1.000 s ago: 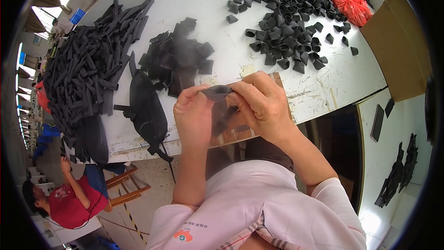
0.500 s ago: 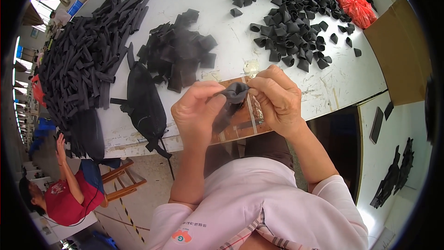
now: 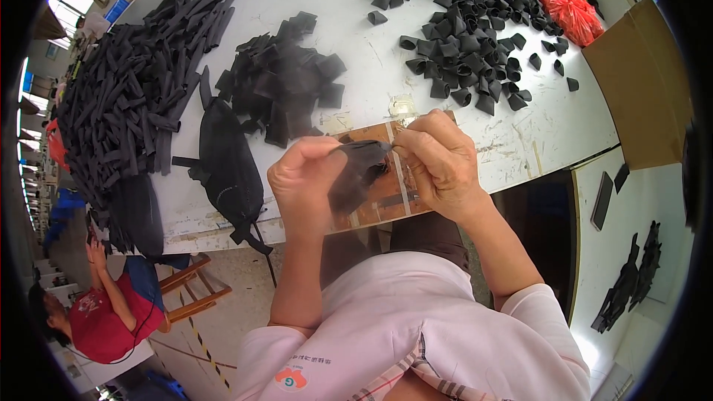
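A small dark grey fabric piece (image 3: 364, 150) is stretched between my two hands above a brown board (image 3: 388, 212) at the table's near edge. My left hand (image 3: 301, 182) pinches its left end. The fingertips of my right hand (image 3: 443, 167) are closed on its right end. The piece looks flattened, its upper edge drawn nearly straight. Below it, more dark material shows over the board, too blurred to make out. Just beyond my left hand lies a loose pile of flat dark fabric pieces (image 3: 286, 89).
Long dark fabric strips (image 3: 141, 82) are heaped at the left, beside a black fabric pouch (image 3: 229, 167) with a strap. Folded dark loops (image 3: 475, 44) cover the far right, near a red plastic bag (image 3: 570, 15) and a cardboard box (image 3: 639, 89). A person in red (image 3: 115, 319) sits at lower left.
The fabric piece was a rounded open loop between my fingers and is now pulled flatter. My left hand has shifted slightly left. The seated person's hands have come down.
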`<state>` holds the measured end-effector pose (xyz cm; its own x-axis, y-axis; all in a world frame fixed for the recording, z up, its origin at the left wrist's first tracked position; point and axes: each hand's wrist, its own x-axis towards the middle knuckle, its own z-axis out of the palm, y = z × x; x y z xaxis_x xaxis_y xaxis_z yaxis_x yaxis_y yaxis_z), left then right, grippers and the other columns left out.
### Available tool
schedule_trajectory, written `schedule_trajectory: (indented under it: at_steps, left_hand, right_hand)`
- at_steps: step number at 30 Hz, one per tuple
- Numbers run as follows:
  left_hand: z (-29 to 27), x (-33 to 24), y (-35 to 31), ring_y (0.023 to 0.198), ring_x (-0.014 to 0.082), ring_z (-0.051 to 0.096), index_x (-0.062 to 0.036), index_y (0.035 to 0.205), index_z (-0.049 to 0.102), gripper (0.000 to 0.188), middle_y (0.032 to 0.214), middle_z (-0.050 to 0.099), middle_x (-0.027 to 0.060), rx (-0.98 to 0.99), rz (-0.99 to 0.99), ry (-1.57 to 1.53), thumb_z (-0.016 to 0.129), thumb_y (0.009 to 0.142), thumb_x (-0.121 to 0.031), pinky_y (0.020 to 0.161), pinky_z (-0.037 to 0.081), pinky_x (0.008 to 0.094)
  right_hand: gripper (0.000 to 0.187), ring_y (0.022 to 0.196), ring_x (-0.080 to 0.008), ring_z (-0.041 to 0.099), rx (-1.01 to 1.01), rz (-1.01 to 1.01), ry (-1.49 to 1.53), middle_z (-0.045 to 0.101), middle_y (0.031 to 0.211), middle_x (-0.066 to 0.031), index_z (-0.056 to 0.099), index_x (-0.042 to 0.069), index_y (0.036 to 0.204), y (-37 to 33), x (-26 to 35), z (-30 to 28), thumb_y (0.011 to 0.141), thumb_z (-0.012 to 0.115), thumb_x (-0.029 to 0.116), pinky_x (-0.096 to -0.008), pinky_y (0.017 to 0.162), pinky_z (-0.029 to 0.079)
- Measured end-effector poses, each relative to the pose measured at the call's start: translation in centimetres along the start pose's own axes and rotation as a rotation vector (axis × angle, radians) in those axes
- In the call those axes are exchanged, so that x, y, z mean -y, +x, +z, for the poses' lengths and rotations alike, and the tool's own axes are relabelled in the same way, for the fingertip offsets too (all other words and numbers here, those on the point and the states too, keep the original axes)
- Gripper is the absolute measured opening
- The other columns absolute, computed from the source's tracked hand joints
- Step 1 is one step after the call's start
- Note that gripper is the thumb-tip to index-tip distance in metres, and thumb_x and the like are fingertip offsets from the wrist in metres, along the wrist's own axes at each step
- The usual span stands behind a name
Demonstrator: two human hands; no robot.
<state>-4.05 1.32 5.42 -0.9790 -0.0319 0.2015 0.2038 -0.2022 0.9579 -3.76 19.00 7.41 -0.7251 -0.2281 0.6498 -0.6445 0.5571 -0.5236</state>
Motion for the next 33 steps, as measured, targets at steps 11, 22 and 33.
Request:
schedule_trajectory:
  at_steps: [11, 22, 33]
  left_hand:
    - [1.3, -0.7, 0.1, 0.073, 0.0097, 0.051, 0.0023, 0.079, 0.057, 0.009, 0.082, 0.059, 0.0074, 0.033, 0.093, 0.036, 0.061, 0.073, 0.007, 0.068, 0.042, 0.0223]
    - [2.8, -1.0, 0.0, 0.079, 0.0141, 0.055, 0.0003, 0.084, 0.06, 0.009, 0.084, 0.059, 0.0083, 0.049, 0.111, 0.108, 0.061, 0.075, 0.001, 0.07, 0.043, 0.0239]
    - [3.4, 1.0, 0.2, 0.062, 0.0239, 0.055, -0.0008, 0.084, 0.057, 0.01, 0.074, 0.056, 0.0101, 0.074, 0.519, 0.423, 0.061, 0.076, -0.001, 0.054, 0.044, 0.0293]
  right_hand:
    - [0.02, 0.059, -0.0204, 0.052, 0.033, 0.07, 0.013, 0.05, 0.072, -0.0064, 0.057, 0.003, 0.085, 0.5, 0.4, -0.6, 0.068, 0.067, 0.009, -0.0304, 0.049, 0.042]
    - [0.009, 0.061, -0.0214, 0.051, -0.109, 0.061, 0.087, 0.053, 0.073, -0.0092, 0.056, 0.002, 0.081, -1.2, -1.3, 1.0, 0.074, 0.062, 0.004, -0.0274, 0.052, 0.042]
    - [0.011, 0.058, -0.0246, 0.048, -0.035, -0.011, 0.037, 0.049, 0.072, -0.0099, 0.053, 0.0, 0.083, -0.8, -0.4, 1.4, 0.074, 0.06, -0.001, -0.032, 0.049, 0.039]
